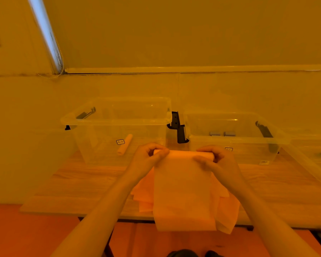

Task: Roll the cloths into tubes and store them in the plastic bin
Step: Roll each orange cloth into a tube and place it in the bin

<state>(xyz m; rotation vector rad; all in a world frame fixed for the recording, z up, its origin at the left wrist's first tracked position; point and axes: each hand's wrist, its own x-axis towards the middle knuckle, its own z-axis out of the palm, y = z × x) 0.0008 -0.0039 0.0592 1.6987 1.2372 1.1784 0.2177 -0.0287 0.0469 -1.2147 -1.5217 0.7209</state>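
Observation:
A pale orange cloth (183, 191) hangs in the air over the table, its top edge curled into a thin roll. My left hand (149, 157) pinches the left end of that roll and my right hand (214, 158) pinches the right end. More orange cloths (144, 193) lie in a loose pile on the table under it. A clear plastic bin (117, 122) stands at the back left with one rolled cloth tube (125, 144) inside. A second clear bin (235, 140) stands at the back right.
The wooden table (82, 182) stands against a pale wall. Dark latch handles (178, 127) sit between the two bins. Two small grey pieces (222, 134) lie in the right bin. Part of another clear container (313, 160) shows at the far right.

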